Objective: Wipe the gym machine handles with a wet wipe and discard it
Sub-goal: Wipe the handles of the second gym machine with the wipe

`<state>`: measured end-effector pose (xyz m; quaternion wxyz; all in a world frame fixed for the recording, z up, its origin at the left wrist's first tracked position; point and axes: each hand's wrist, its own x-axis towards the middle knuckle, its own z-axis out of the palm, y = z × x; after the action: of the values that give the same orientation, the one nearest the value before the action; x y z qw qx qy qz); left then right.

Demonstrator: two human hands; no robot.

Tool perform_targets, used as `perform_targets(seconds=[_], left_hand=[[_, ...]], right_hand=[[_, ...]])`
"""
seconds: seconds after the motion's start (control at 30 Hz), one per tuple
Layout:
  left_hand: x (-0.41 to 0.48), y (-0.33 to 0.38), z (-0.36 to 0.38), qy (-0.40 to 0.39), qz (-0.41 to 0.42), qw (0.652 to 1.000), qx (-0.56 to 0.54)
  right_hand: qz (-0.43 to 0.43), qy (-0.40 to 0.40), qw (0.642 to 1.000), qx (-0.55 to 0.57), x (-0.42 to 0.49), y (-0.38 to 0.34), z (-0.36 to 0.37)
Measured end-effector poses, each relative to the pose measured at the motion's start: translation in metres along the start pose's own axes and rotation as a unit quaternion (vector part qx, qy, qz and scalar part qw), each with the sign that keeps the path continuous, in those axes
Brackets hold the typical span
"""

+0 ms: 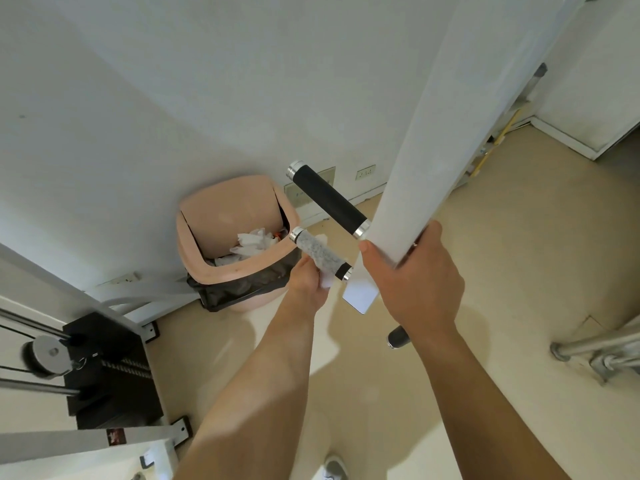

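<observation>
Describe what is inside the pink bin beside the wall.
Crumpled white sheets lie on top inside the pink bin, with a black liner showing below its rim. Its tilted lid and the sheets hide whatever lies deeper.

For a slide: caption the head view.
Left hand holds wet wipe round lower handle; right hand grips white bar.

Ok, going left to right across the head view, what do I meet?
From the left: black weight stack, pink plastic waste bin with black liner, left hand gripping the white wet wipe, right hand gripping the white metal machine bar, chrome tube frame.
</observation>
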<state>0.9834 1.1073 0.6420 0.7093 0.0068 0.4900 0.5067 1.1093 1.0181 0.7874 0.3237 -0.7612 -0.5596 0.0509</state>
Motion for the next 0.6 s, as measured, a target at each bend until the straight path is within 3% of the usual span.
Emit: perform_targets(seconds=[0.2, 0.4, 0.47, 0.6], left_hand=[[0.002, 0.003, 0.004, -0.079, -0.036, 0.975, -0.205], [-0.001, 0.013, 0.018, -0.128, -0.019, 0.985, -0.11], [-0.004, 0.02, 0.024, -0.086, -0.009, 0.992, -0.092], [0.0, 0.05, 0.05, 0.094, -0.057, 0.993, -0.042]], right_hand=[[0.001, 0.007, 1.0, -0.01, 0.002, 0.0, 0.003], [-0.003, 0.016, 1.0, -0.015, 0.004, 0.0, 0.004], [-0.006, 0.013, 1.0, -0.015, 0.006, 0.001, 0.003], [-0.013, 0.025, 0.999, -0.029, 0.009, 0.001, 0.004]])
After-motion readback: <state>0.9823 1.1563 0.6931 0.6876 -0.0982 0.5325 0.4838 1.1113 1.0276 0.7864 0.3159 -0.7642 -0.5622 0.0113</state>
